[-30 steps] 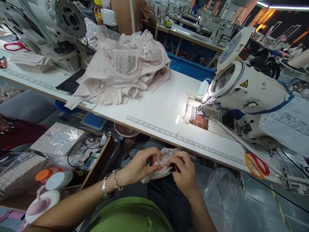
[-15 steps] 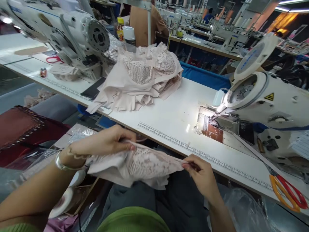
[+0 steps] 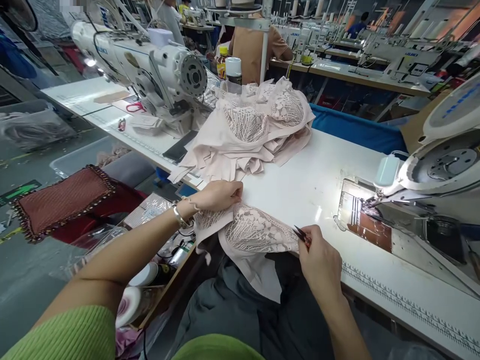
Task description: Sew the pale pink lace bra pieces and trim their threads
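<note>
A pale pink lace bra [image 3: 260, 232] is stretched between my hands at the table's front edge, its loose fabric hanging over my lap. My left hand [image 3: 219, 195] is closed, pinching the bra's upper edge. At the other end, my right hand [image 3: 320, 257] grips small thread snips [image 3: 302, 235], dark blades pointing up and left, with the bra's corner by its fingertips. How the snips' handles sit in the palm is hidden. Just beyond my left hand lies a pile of similar lace bras [image 3: 243, 145].
A sewing machine [image 3: 442, 175] with a lit needle area stands at the right; another sewing machine [image 3: 165, 70] is at the back left. A printed ruler [image 3: 405, 300] runs along the table edge. A red cushioned seat [image 3: 63, 200] is at the left. A person [image 3: 249, 50] sits beyond the table.
The view has swung left. The bra has come up to the table edge, its lace cup now facing me. Snip blades now show at my right hand.
</note>
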`<state>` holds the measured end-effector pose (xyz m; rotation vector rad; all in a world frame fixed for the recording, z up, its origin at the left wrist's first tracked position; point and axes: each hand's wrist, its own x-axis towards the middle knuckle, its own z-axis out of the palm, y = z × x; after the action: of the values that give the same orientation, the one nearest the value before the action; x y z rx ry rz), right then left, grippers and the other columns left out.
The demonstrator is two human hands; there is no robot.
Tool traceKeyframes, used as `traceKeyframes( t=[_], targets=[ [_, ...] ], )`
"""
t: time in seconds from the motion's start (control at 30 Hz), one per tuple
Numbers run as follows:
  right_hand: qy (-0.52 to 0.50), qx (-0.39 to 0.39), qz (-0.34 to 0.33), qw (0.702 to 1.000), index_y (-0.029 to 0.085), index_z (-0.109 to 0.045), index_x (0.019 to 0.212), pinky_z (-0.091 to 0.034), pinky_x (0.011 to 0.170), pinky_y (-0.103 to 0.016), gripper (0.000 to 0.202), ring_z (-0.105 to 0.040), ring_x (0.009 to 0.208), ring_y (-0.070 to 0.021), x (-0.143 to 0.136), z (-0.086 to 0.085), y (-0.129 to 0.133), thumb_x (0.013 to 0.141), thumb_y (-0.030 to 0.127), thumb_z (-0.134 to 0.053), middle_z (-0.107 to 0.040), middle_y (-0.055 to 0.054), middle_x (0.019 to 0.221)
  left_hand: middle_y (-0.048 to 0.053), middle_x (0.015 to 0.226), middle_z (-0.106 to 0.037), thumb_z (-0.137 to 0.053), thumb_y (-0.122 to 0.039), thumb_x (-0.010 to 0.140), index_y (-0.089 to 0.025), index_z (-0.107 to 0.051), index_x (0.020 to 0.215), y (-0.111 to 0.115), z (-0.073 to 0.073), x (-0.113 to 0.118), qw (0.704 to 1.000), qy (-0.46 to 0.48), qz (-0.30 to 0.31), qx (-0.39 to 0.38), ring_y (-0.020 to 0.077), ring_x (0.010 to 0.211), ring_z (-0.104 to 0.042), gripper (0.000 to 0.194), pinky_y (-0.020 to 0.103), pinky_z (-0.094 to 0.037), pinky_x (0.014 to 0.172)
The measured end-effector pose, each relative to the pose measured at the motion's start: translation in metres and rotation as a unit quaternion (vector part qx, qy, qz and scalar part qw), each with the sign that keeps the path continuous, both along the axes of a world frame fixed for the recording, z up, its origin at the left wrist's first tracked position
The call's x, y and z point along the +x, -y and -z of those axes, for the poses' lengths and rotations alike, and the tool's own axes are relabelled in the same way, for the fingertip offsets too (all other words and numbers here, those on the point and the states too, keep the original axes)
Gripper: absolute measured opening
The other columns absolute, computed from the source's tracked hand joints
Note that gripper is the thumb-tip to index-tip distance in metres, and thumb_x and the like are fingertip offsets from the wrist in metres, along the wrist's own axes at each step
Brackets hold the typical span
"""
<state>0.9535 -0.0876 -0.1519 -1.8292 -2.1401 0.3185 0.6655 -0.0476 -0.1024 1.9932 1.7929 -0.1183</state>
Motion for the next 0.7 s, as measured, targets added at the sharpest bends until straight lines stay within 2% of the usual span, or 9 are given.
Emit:
traceKeyframes(
  t=[0.13, 0.23, 0.33, 0.43, 0.53, 0.7],
  targets=[
    [0.037, 0.025, -0.005, 0.999, 0.020, -0.058, 0.092, -0.024, 0.051, -0.022, 0.010, -0.058, 0.059, -0.0170, 0.000, 0.003, 0.001, 0.085, 0.013, -0.057, -0.064, 0.000, 0.065, 0.006, 0.098, -0.072, -0.048, -0.027, 0.090, -0.019, -0.055, 0.097, 0.001, -0.001, 0.001, 1.000, 0.000, -0.005, -0.003, 0.0220, 0.084, -0.064, 0.013, 0.029, -0.040, 0.067],
    [0.033, 0.106, -0.038, 0.993, 0.020, -0.059, 0.091, -0.022, 0.049, -0.023, 0.011, -0.054, 0.054, -0.0160, 0.002, 0.011, -0.001, 0.083, 0.013, -0.061, -0.062, 0.001, 0.063, 0.007, 0.092, -0.071, -0.048, -0.031, 0.091, -0.019, -0.055, 0.095, 0.002, -0.003, 0.003, 1.000, -0.004, -0.006, -0.001, 0.0222, 0.081, -0.063, 0.014, 0.028, -0.038, 0.065],
    [0.034, 0.227, -0.091, 0.969, 0.018, -0.061, 0.093, -0.024, 0.049, -0.026, 0.008, -0.053, 0.055, -0.0159, 0.008, 0.016, -0.001, 0.087, 0.015, -0.057, -0.062, -0.001, 0.066, 0.007, 0.086, -0.069, -0.049, -0.034, 0.090, -0.019, -0.055, 0.093, 0.001, -0.004, 0.003, 1.000, 0.000, -0.004, 0.005, 0.0220, 0.077, -0.061, 0.016, 0.028, -0.036, 0.063],
    [0.082, 0.319, -0.152, 0.932, 0.018, -0.065, 0.094, -0.031, 0.054, -0.028, 0.020, -0.052, 0.060, -0.0156, 0.017, 0.016, 0.006, 0.091, 0.007, -0.048, -0.063, -0.003, 0.073, 0.006, 0.083, -0.069, -0.049, -0.035, 0.088, -0.020, -0.055, 0.092, 0.001, -0.002, 0.002, 1.000, 0.005, -0.003, 0.008, 0.0208, 0.071, -0.060, 0.017, 0.028, -0.036, 0.061],
    [0.117, 0.342, -0.188, 0.913, 0.016, -0.068, 0.104, -0.035, 0.059, -0.030, 0.029, -0.052, 0.064, -0.0169, 0.026, 0.016, 0.019, 0.092, 0.002, -0.046, -0.061, -0.004, 0.072, 0.004, 0.082, -0.069, -0.048, -0.035, 0.088, -0.021, -0.054, 0.091, 0.000, 0.001, 0.001, 1.000, 0.000, -0.006, 0.015, 0.0206, 0.070, -0.060, 0.016, 0.028, -0.036, 0.062],
    [0.123, 0.321, -0.172, 0.923, 0.013, -0.064, 0.123, -0.036, 0.057, -0.030, 0.043, -0.053, 0.065, -0.0161, 0.035, 0.020, 0.037, 0.090, -0.003, -0.042, -0.058, -0.003, 0.070, 0.005, 0.078, -0.070, -0.048, -0.037, 0.087, -0.022, -0.054, 0.088, -0.003, 0.008, -0.003, 1.000, 0.025, -0.015, 0.008, 0.0220, 0.068, -0.061, 0.016, 0.028, -0.036, 0.058]
  ],
)
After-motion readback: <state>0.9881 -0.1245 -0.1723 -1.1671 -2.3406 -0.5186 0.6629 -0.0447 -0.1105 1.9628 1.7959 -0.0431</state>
